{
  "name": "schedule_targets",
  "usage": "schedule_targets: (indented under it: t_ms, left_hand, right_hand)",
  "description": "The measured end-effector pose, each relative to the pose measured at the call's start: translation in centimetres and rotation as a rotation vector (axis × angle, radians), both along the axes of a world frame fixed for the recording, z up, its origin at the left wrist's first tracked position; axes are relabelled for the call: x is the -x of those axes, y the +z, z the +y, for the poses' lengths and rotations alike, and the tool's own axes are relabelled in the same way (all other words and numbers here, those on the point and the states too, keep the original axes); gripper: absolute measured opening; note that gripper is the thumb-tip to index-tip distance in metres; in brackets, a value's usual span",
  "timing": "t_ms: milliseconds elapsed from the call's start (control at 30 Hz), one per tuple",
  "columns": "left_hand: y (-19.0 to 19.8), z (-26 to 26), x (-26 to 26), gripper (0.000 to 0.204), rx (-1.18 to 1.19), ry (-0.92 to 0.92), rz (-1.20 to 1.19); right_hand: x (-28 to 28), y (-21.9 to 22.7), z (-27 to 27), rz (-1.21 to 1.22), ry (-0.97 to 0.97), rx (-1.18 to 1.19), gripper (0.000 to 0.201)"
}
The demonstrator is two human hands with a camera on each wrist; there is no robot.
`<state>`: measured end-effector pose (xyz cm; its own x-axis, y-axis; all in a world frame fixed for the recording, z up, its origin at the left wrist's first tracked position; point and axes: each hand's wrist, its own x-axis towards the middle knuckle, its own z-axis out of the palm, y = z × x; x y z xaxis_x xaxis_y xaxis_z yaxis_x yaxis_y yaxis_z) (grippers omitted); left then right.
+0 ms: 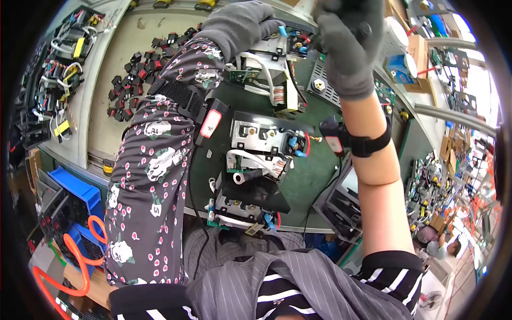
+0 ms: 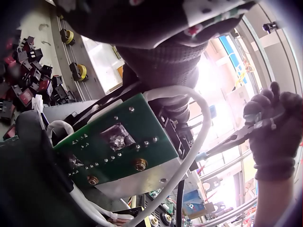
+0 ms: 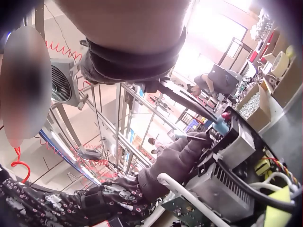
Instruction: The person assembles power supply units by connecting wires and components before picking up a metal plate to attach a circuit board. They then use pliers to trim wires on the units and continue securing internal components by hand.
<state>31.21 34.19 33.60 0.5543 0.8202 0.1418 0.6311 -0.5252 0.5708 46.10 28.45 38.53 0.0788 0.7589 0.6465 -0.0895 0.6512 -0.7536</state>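
My gloved left hand [image 1: 240, 26] is at the far electronic assembly [image 1: 266, 64], its fingers curled over the edge beside a blue wire terminal [image 1: 282, 31]. In the left wrist view, the assembly's green circuit board [image 2: 118, 142] and thick white cable stand in front of the fingers, partly hiding them. My gloved right hand [image 2: 274, 127] grips a pair of pliers [image 2: 229, 142]. In the right wrist view, the plier tips meet another blue terminal [image 3: 220, 125] at the assembly's end, close to the left hand [image 3: 175, 161]. The right hand is partly blurred in the head view.
Two similar assemblies [image 1: 261, 133] stand nearer me on the green mat [image 1: 309, 181]. Loose black and red switches [image 1: 141, 69] lie in the left tray. Wired units [image 1: 58, 80] line the far left, above blue bins [image 1: 80, 186]. A perforated metal plate [image 1: 320, 80] lies at right.
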Motion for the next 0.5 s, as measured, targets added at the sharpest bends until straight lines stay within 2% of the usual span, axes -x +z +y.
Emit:
schedule_targets:
  t_ms: [33,67,100,167,200,267,300,333,367,500]
  left_hand:
    - [0.1,0.0,0.0,0.025,0.045,0.004,0.028]
    - [-2.3,1.2,-0.2,0.040,-0.044,-0.037,0.111]
    - [-2.4,1.2,-0.2,0.040,-0.052,-0.041,0.116]
    - [-2.7,1.2,0.0,0.039,-0.091,-0.041,0.084]
    - [-2.8,1.2,-0.2,0.030,-0.082,-0.010,0.037]
    - [-2.9,1.4,-0.3,0.029,-0.072,-0.035,0.014]
    - [-2.7,1.3,-0.3,0.028,-0.042,-0.033,0.060]
    - [-2.9,1.3,-0.3,0.029,-0.078,-0.032,0.037]
    - [-2.7,1.3,-0.4,0.030,-0.050,-0.030,0.049]
    - [-2.5,1.2,-0.5,0.033,-0.029,-0.031,0.088]
  right_hand:
    - [-0.3,0.6,-0.6,0.015,-0.021,-0.015,0.042]
    - [-0.2,1.5,-1.4,0.030,-0.041,-0.029,0.043]
    - [-1.1,3.7,-2.6,0.044,0.000,0.035,0.043]
    - [-4.0,5.7,-3.7,-0.056,-0.005,0.071,0.031]
    - [-5.9,6.2,-4.0,-0.161,-0.030,0.088,0.026]
    - [-7.1,7.1,-6.9,-0.504,-0.043,0.251,0.015]
    - [-6.2,8.0,-9.8,-0.702,-0.264,0.320,0.016]
    - [-6.3,8.1,-11.8,-0.674,-0.145,0.436,0.018]
    - [-6.3,8.3,-13.8,-0.648,-0.038,0.557,0.033]
    - [-2.3,7.6,-23.5,-0.085,-0.090,1.169,0.027]
